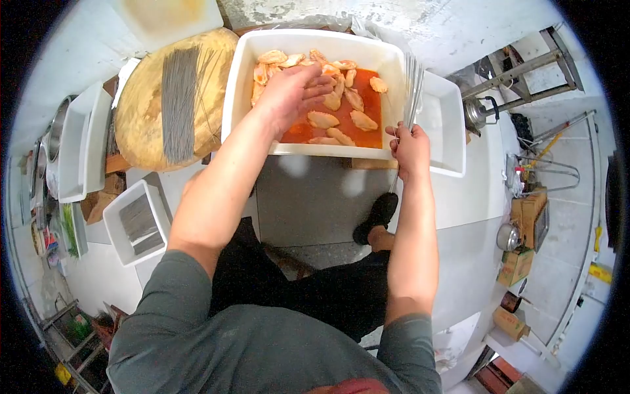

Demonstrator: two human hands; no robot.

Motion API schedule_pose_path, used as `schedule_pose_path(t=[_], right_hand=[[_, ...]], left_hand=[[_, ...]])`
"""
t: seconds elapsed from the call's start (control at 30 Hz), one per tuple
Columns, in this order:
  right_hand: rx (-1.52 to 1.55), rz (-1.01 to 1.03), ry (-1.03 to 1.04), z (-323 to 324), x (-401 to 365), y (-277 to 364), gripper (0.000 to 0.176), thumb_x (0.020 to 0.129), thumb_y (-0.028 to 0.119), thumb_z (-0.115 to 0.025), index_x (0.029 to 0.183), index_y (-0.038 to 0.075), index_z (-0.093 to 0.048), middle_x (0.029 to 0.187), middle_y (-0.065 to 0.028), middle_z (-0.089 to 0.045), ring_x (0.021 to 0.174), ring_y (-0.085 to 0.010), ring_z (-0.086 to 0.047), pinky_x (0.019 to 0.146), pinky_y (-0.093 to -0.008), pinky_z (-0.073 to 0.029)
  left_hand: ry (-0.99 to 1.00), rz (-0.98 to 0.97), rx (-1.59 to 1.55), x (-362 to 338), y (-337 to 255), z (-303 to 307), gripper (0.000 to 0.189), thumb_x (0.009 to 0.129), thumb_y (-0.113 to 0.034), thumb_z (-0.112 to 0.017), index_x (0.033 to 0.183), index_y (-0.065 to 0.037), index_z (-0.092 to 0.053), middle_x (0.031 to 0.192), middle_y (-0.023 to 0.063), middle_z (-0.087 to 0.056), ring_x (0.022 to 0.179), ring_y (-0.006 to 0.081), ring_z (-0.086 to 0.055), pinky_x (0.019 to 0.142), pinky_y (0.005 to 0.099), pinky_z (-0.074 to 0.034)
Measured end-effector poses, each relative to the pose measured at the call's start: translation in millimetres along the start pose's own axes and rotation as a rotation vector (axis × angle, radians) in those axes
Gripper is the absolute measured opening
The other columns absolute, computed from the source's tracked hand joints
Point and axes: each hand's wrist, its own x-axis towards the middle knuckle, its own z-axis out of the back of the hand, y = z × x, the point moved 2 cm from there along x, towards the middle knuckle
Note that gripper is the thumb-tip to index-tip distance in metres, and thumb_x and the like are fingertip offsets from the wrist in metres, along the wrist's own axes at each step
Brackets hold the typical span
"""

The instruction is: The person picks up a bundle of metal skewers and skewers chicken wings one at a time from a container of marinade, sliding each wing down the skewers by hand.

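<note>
A deep white tub (229, 98) holds several raw chicken wings (363, 120) lying in orange-red liquid. Over its left part is my left hand (292, 97), fingers stretched out and slightly apart, with nothing visible in them. Some wings are partly hidden behind that hand. At the tub's right front corner, my right hand (411, 150) is closed around a bundle of thin metal skewers (413, 92). Most of the bundle points up and away past the rim, while a thin end sticks out below the fist.
Left of the tub, a round wooden block (138, 111) carries many thin skewers (179, 105). A small white bin (117, 226) sits lower left. Another white tub (453, 125) adjoins on the right, near a metal pot (476, 113). A wall (420, 26) rises behind.
</note>
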Motion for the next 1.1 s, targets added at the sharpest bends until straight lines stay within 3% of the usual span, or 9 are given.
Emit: schedule_pose_path(t=[0.13, 0.23, 0.37, 0.47, 0.53, 0.67, 0.83, 1.03, 1.1], right_hand=[[0.005, 0.043, -0.03, -7, -1, 8, 0.024, 0.094, 0.017, -0.053, 0.097, -0.006, -0.056, 0.086, -0.0151, -0.067, 0.062, -0.0187, -0.062, 0.049, -0.0317, -0.047], [-0.042, 0.113, -0.075, -6, 1, 7, 0.026, 0.094, 0.018, -0.053, 0.099, -0.007, -0.056, 0.089, -0.0169, -0.067, 0.07, -0.0214, -0.065, 0.051, -0.0333, -0.05], [-0.077, 0.137, -0.16, 2, 2, 10, 0.028, 0.094, 0.019, -0.053, 0.099, -0.008, -0.057, 0.091, -0.0162, -0.067, 0.075, -0.0237, -0.065, 0.055, -0.0342, -0.052], [-0.329, 0.222, -0.155, 20, 13, 2, 0.028, 0.094, 0.02, -0.054, 0.099, -0.007, -0.057, 0.09, -0.0147, -0.066, 0.074, -0.0225, -0.063, 0.059, -0.0322, -0.052], [-0.221, 0.229, -0.147, 20, 2, 10, 0.025, 0.095, 0.02, -0.053, 0.097, -0.004, -0.057, 0.089, -0.0132, -0.066, 0.073, -0.02, -0.061, 0.058, -0.0301, -0.05], [0.118, 0.138, -0.153, 16, -23, 34, 0.018, 0.097, 0.02, -0.051, 0.095, 0.002, -0.055, 0.084, -0.0086, -0.064, 0.067, -0.013, -0.057, 0.053, -0.0254, -0.043], [0.183, 0.114, -0.068, 33, -46, 48, 0.016, 0.098, 0.018, -0.053, 0.092, 0.004, -0.053, 0.075, -0.0031, -0.058, 0.052, -0.0066, -0.043, 0.045, -0.0225, -0.033], [0.252, 0.148, -0.057, 69, -68, 45, 0.016, 0.097, 0.016, -0.054, 0.085, 0.005, -0.054, 0.071, -0.0004, -0.055, 0.053, -0.0052, -0.042, 0.045, -0.0222, -0.032], [0.262, 0.147, -0.082, 79, -75, 44, 0.017, 0.097, 0.017, -0.054, 0.086, 0.005, -0.055, 0.069, 0.0005, -0.054, 0.054, -0.005, -0.043, 0.046, -0.0221, -0.033]], left_hand=[[0.013, 0.021, -0.009, 0, -3, 4, 0.041, 0.097, -0.031, -0.056, 0.122, 0.001, -0.051, 0.121, 0.015, -0.06, 0.11, 0.0226, -0.059, 0.093, 0.0338, -0.047], [0.013, 0.027, -0.005, -2, -3, 2, 0.042, 0.097, -0.032, -0.053, 0.126, -0.001, -0.05, 0.119, 0.0115, -0.061, 0.106, 0.0229, -0.06, 0.091, 0.0361, -0.051], [0.024, 0.004, -0.039, -1, -1, 2, 0.039, 0.097, -0.03, -0.056, 0.121, 0.0, -0.052, 0.119, 0.0141, -0.061, 0.11, 0.0218, -0.059, 0.093, 0.0335, -0.047], [0.032, 0.009, -0.024, 5, 3, 5, 0.039, 0.097, -0.03, -0.054, 0.122, 0.0, -0.051, 0.119, 0.0134, -0.061, 0.108, 0.0221, -0.059, 0.092, 0.0344, -0.048], [0.038, 0.02, -0.013, 7, 4, 6, 0.041, 0.098, -0.029, -0.05, 0.128, 0.0, -0.048, 0.12, 0.0127, -0.06, 0.106, 0.0238, -0.06, 0.092, 0.0369, -0.051], [0.038, 0.012, -0.027, 7, 4, 4, 0.038, 0.098, -0.028, -0.051, 0.124, 0.001, -0.051, 0.117, 0.0133, -0.061, 0.105, 0.0235, -0.06, 0.091, 0.0365, -0.051], [0.04, -0.041, 0.044, 2, 1, 1, 0.032, 0.096, -0.026, -0.056, 0.114, 0.0, -0.059, 0.106, 0.0096, -0.066, 0.094, 0.0195, -0.063, 0.085, 0.0325, -0.052], [0.046, -0.067, 0.966, 1, 3, 7, 0.027, 0.095, -0.026, -0.06, 0.104, -0.002, -0.066, 0.088, 0.0023, -0.066, 0.08, 0.0096, -0.059, 0.075, 0.0248, -0.047], [0.157, -0.065, 1.202, 15, 7, -2, 0.027, 0.092, -0.026, -0.061, 0.107, -0.004, -0.067, 0.092, 0.0089, -0.068, 0.084, 0.0172, -0.063, 0.078, 0.0307, -0.049]])
